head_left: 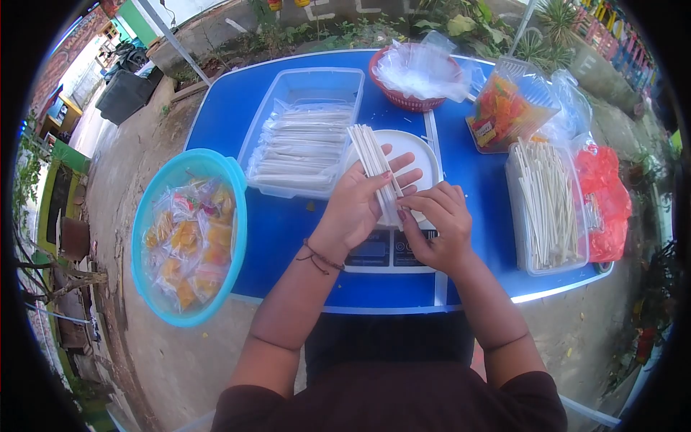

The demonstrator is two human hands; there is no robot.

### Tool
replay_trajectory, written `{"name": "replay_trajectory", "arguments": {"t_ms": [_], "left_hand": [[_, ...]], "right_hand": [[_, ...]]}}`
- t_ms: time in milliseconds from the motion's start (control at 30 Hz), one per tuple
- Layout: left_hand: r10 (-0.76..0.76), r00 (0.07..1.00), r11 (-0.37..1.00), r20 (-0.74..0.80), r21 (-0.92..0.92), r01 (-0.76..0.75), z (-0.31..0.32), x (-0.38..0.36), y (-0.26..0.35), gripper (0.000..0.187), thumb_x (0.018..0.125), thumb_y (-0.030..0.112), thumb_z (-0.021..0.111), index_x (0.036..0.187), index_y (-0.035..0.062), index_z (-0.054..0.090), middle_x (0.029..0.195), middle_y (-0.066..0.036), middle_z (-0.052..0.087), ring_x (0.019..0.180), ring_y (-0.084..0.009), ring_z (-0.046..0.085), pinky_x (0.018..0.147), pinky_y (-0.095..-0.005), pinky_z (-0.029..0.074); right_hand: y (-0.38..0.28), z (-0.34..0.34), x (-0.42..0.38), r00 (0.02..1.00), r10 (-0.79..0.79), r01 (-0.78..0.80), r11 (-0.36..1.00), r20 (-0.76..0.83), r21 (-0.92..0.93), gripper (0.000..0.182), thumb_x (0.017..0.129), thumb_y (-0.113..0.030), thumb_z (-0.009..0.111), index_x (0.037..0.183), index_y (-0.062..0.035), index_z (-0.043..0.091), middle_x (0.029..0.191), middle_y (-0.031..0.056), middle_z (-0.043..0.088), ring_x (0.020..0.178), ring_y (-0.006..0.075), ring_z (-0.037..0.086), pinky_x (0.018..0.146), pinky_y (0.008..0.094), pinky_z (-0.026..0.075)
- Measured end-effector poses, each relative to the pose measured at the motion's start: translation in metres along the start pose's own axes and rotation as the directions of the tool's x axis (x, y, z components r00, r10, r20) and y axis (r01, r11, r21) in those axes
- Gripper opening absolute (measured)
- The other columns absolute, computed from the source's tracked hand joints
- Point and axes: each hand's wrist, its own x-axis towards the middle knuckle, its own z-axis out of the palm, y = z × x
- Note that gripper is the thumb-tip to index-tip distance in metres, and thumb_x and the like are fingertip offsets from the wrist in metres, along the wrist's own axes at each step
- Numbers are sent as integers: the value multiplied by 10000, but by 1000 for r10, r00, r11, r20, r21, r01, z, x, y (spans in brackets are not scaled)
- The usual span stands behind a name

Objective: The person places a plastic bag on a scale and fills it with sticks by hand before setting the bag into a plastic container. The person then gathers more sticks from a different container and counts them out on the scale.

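Note:
My left hand [362, 203] holds a bundle of white sticks [372, 157] that fans upward over a white kitchen scale [419, 160]. My right hand [436, 222] pinches the lower end of the same bundle, just above the scale's display [389, 248]. Both hands meet over the scale near the front edge of a blue table [288, 223].
A clear tub of packed white sticks [302, 144] lies left of the scale. A clear tub of loose sticks [547, 209] sits right. A red basket of plastic bags [414, 72], a bag of orange candies [504, 108] and red bags [604, 194] stand behind. A turquoise bowl of wrapped candies [188, 234] is at the left.

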Motion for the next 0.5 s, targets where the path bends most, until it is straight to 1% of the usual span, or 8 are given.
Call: {"name": "replay_trajectory", "arguments": {"t_ms": [367, 500], "left_hand": [[32, 999, 999, -3, -26, -32, -2, 1, 1, 431, 989, -3, 355, 1412, 6, 273, 1378, -245, 447, 1223, -351, 535, 981, -394, 539], [43, 999, 998, -22, -33, -44, -3, 0, 2, 432, 985, -11, 353, 1411, -1, 276, 1380, -245, 442, 1225, -352, 533, 986, -393, 538]], "right_hand": [[-1, -2, 1, 998, 26, -26, 1000, -48, 8, 235, 668, 16, 712, 885, -70, 681, 813, 36, 659, 707, 195, 564, 650, 320, 366], [-3, -2, 2, 994, 47, -47, 999, -96, 5, 238, 668, 27, 706, 886, -67, 688, 807, 40, 667, 705, 194, 568, 662, 315, 374]]}}
